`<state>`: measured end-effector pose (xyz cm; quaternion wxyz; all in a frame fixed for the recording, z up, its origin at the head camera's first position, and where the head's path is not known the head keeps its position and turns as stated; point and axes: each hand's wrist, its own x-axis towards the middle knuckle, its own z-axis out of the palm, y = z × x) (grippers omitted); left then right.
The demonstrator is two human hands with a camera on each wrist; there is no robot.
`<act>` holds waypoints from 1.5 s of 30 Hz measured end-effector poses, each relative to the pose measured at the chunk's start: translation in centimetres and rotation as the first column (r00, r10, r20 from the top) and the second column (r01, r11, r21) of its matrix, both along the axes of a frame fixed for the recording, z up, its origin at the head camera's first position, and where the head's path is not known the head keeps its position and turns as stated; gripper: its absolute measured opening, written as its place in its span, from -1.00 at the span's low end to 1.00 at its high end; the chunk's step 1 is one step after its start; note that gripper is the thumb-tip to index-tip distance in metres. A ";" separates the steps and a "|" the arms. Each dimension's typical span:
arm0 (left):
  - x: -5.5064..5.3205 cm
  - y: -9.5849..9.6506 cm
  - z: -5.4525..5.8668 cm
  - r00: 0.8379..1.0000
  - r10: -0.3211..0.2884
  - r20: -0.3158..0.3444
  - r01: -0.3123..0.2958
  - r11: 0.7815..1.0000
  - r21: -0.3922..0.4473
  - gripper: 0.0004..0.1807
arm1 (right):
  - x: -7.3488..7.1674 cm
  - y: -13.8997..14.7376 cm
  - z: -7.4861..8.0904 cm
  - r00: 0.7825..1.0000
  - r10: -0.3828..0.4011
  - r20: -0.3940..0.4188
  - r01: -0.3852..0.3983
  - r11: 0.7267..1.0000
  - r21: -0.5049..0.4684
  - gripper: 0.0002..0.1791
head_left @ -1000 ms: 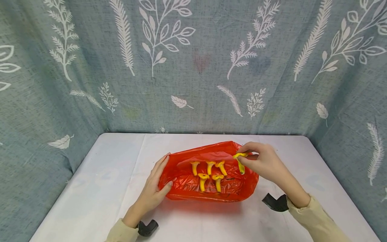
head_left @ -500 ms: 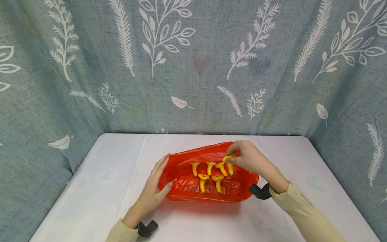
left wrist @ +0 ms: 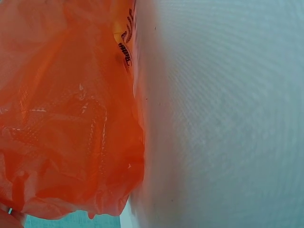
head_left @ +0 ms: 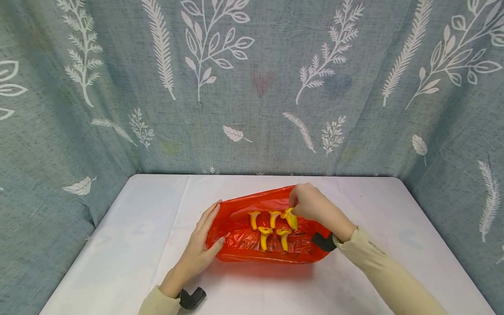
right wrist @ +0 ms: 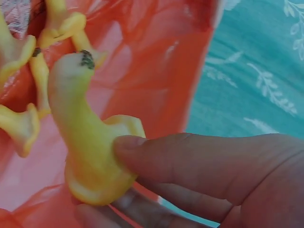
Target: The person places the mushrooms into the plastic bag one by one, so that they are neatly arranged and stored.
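Observation:
A red plastic bag (head_left: 261, 199) stands with its mouth open on the white table. My left hand (head_left: 198, 243) holds its left end, fingers outside and thumb over the rim. Several yellow chanterelle mushrooms (head_left: 264, 238) lie inside in two rough rows. Over the bag's right part, my right hand (head_left: 316, 208) pinches another chanterelle (right wrist: 92, 137) by its cap. In the right wrist view that mushroom's dark-tipped stem points up, and the thumb presses on the cap's side. The head view shows it overlapping the rightmost mushroom of the back row; whether they touch I cannot tell.
The white table (head_left: 118, 262) extends around the bag. A grey-blue leaf-patterned curtain (head_left: 252, 131) encloses the back and sides. Black wrist mounts sit at both cuffs, and the right one (head_left: 323, 241) overlaps the bag's right rim. The left wrist view shows mostly the bag's outer wall (left wrist: 71, 128).
My right hand has moved left over the bag with the pinched chanterelle, from the right rim to the back row. The left hand and the other mushrooms look unmoved.

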<state>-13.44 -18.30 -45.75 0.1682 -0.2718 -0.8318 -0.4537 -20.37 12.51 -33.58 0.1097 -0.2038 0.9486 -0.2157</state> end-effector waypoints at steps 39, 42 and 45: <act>-0.1 -0.3 -0.2 1.000 -0.005 -0.007 0.005 1.000 0.003 -0.08 | 0.0 -0.1 -6.5 0.977 -0.121 0.174 0.081 0.973 0.218 -0.76; -0.1 -0.3 -0.1 1.000 -0.002 -0.007 0.002 1.000 -0.002 -0.09 | 0.0 0.0 -6.3 0.977 -0.117 0.177 0.076 0.972 0.224 -0.76; 0.0 -0.3 0.0 1.000 0.000 -0.001 0.000 1.000 -0.004 -0.10 | 0.0 0.1 -5.9 0.978 -0.114 0.177 0.070 0.969 0.236 -0.77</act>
